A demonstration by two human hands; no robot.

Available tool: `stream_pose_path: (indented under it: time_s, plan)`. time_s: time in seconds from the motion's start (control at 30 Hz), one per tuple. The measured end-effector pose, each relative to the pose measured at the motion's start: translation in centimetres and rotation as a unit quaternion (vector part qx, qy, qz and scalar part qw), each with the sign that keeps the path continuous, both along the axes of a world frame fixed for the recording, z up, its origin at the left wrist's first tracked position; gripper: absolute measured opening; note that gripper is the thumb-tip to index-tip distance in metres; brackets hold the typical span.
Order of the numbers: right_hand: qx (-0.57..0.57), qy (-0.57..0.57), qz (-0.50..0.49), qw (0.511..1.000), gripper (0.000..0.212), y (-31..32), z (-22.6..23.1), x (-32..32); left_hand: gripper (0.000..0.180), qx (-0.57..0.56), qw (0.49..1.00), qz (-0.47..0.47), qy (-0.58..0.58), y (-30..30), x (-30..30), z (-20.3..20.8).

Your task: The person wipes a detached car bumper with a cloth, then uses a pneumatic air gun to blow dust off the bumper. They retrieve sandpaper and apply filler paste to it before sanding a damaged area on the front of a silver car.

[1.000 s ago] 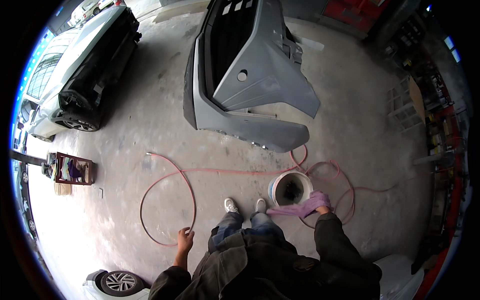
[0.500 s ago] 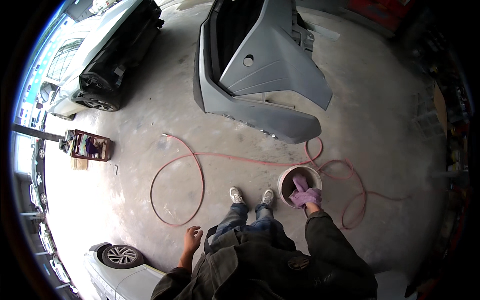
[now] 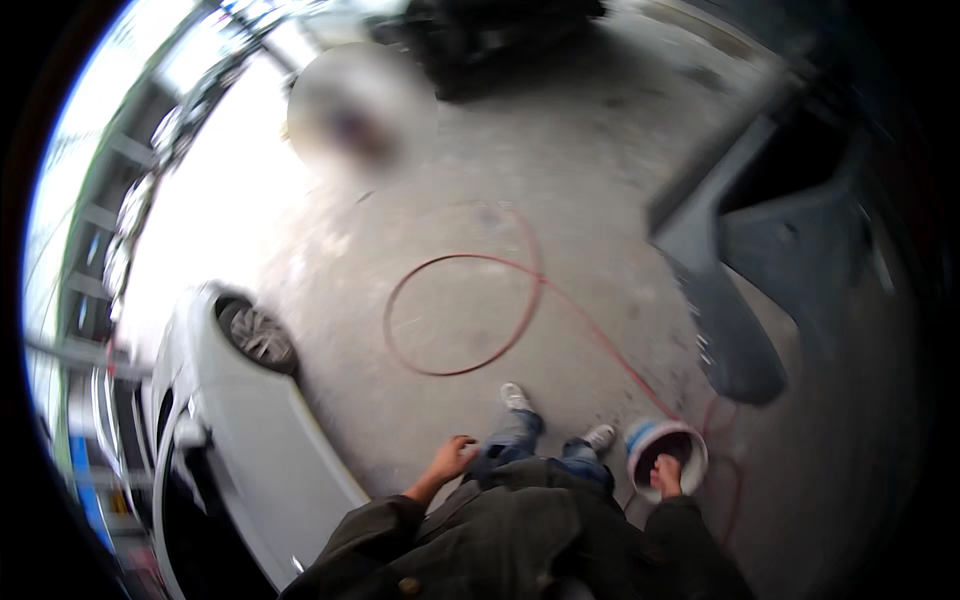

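Observation:
My right hand (image 3: 667, 474) is closed at the near side of a pale round bucket (image 3: 692, 428). The bucket's rim lies level with the fist, and the hand seems to grip it there, though the handle itself is too blurred to make out. The dim inside has a dull purplish tint; no cloth can be told apart in it. My left hand (image 3: 455, 458) hangs free in front of my body, fingers loosely bent and apart, holding nothing.
A red hose (image 3: 455, 257) loops across the concrete ahead of my feet and runs toward the bucket. On the left stands a light grey car (image 3: 250, 430). A grey car body panel (image 3: 735, 330) is at the right, and a dark car front (image 3: 500, 40) at the far side.
My view has swung left, so the panel, hose and bucket sit farther right. The purple cloth seen in my right hand earlier no longer shows there. My left hand stays free.

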State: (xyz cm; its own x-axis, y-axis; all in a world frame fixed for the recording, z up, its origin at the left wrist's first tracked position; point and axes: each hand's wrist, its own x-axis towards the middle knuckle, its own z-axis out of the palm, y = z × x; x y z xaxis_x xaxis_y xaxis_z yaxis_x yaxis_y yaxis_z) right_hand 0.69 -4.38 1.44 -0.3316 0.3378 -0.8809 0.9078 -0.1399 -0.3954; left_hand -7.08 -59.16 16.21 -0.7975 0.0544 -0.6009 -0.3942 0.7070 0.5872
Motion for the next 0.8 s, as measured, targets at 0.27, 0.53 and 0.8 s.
stream_pose_path:
  time_s: [0.27,0.53,0.8]
  plan:
    - [-0.039,-0.018,0.356,0.934,0.058,-19.1,4.8,-12.6,0.063,0.252,0.944,0.184,-0.111,-5.4,0.6,-0.5]
    - [0.131,-0.032,0.492,0.860,0.059,-25.8,3.1,-26.0,0.064,0.320,0.724,0.539,-0.288,-4.0,2.7,-0.4]
    - [0.195,0.119,0.567,0.792,0.050,-27.4,-22.8,-44.1,0.067,0.355,0.357,0.746,-0.436,4.8,3.7,-3.9]
